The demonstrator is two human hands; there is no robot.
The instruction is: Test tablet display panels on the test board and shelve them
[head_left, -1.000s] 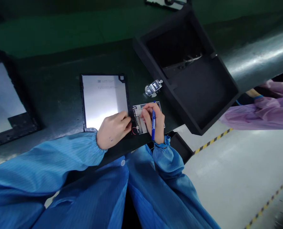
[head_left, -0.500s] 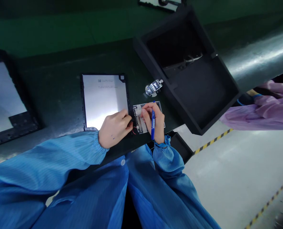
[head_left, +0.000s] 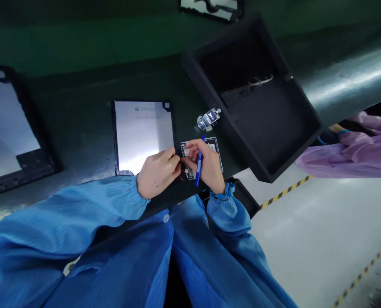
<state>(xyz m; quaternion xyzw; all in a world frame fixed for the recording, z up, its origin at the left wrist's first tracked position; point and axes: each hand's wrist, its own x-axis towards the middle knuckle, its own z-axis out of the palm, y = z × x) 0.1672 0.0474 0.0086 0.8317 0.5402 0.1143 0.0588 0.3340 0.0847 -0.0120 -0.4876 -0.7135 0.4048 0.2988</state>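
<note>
My left hand [head_left: 158, 173] rests its fingertips on the left edge of a small circuit board [head_left: 186, 161], near a thin red wire [head_left: 182, 177]. My right hand [head_left: 206, 164] grips a blue pen [head_left: 199, 164] and also presses its fingertips on the board. Most of the board is hidden under my fingers. It lies on a flat black-edged card [head_left: 215, 147]. Left of my hands lies a tablet-sized panel [head_left: 142, 137] with a pale silvery back and a small printed code near its top edge.
A metal clip [head_left: 209, 119] lies just above my right hand. A black foam tray [head_left: 257, 124] stands on the dark green table [head_left: 81, 102] at right, and another panel [head_left: 10, 132] lies far left. A co-worker's pink sleeve [head_left: 354, 156] shows at right, below a steel duct [head_left: 351, 81].
My right hand has moved left over the board, and the pen now leans instead of standing nearly upright. My left hand has shifted slightly right. The whole view has drifted a little.
</note>
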